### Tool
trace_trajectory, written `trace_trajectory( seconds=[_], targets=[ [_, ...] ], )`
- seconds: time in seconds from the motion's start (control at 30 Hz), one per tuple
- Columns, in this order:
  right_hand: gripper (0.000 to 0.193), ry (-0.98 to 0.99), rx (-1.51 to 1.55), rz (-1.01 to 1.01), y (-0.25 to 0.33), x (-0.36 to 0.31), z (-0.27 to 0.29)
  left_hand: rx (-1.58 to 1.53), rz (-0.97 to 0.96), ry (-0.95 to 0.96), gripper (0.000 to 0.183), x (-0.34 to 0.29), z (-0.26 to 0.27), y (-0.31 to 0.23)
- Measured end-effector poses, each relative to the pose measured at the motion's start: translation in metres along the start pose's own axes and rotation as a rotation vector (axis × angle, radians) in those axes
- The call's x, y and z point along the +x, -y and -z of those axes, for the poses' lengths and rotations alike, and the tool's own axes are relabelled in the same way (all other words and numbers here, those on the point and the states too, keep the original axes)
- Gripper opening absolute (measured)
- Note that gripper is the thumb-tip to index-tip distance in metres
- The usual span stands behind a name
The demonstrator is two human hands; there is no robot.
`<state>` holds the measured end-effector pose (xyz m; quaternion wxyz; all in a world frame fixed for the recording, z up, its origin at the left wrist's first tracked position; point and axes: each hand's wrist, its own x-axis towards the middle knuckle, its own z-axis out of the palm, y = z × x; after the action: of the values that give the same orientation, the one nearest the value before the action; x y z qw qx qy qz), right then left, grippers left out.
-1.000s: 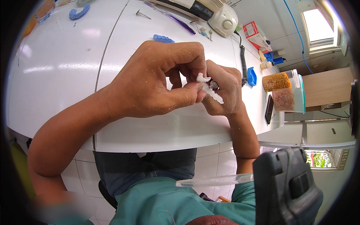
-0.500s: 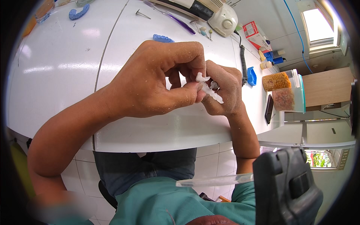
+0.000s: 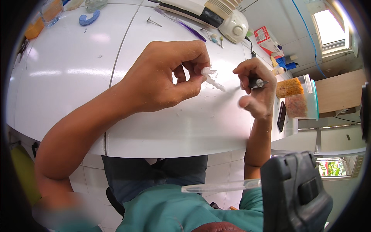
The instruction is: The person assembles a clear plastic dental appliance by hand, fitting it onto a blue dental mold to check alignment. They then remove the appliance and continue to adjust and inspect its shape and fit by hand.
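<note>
My left hand is above the white table, thumb and fingertips pinching a thin, uneven white dental piece that sticks out to the right. Dust speckles the skin. To the right and apart from that piece, my right hand holds a dark rotary handpiece with a metal end. It is carried between the curled fingers and the palm, while the thumb stands away from it. Part of the right hand is smeared by motion, and most of the handpiece is hidden in the grip.
Beyond my hands lie a purple toothbrush, a metal nail-like pin, small burs and a white machine. A blue arch-shaped piece is far left. At right stand plastic tubs beside a phone.
My right hand has moved right with the handpiece, away from the white dental piece, and its fingers have loosened. The left hand keeps its pinch. White crumbs now show on the table.
</note>
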<state>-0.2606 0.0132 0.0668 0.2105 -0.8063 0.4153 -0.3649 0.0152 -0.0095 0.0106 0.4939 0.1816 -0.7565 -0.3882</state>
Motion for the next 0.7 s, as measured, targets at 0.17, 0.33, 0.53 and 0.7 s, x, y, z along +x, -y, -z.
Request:
trace_trajectory(
  seconds=[0.17, 0.33, 0.53, 0.7],
  targets=[
    [0.021, 0.027, -0.227, 0.03, 0.018, 0.003, -0.019, 0.111, -0.031, 0.037, 0.017, -0.001, 0.0, 0.002],
    [0.012, 0.075, -0.24, 0.057, 0.025, 0.001, -0.036, 0.163, -0.04, 0.042, 0.017, -0.002, -0.005, 0.003],
    [0.01, 0.042, -0.237, 0.065, 0.027, -0.001, -0.04, 0.176, -0.04, 0.045, 0.018, -0.001, -0.008, 0.0],
    [0.011, 0.041, -0.257, 0.087, 0.025, -0.003, -0.04, 0.196, -0.048, 0.056, 0.019, -0.002, -0.009, -0.002]
  ],
)
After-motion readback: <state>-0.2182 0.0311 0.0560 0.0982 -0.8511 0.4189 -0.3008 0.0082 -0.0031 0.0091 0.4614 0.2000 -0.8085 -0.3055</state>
